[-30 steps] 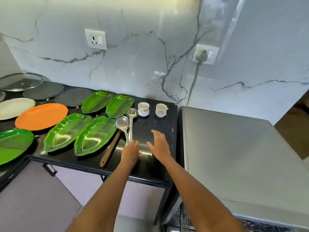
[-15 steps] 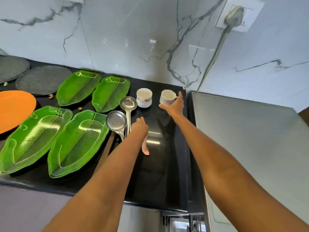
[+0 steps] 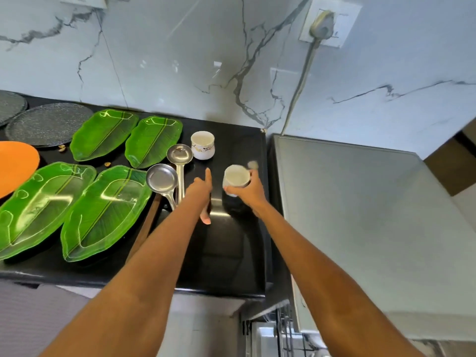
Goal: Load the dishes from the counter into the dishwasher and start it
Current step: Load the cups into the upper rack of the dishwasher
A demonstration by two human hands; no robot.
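Two bare forearms extended forward: right hand (image 3: 248, 190) curled around a white cup (image 3: 235, 177); left hand (image 3: 199, 188) just left of it, forefinger extended, holding nothing.

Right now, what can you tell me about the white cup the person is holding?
The held cup is small, white and glossy, ceramic by its look, with an open mouth that appears empty. It is blurred, slightly tilted, and seems lifted just above the black counter. The right hand grips its side. A second cup stands apart, behind it.
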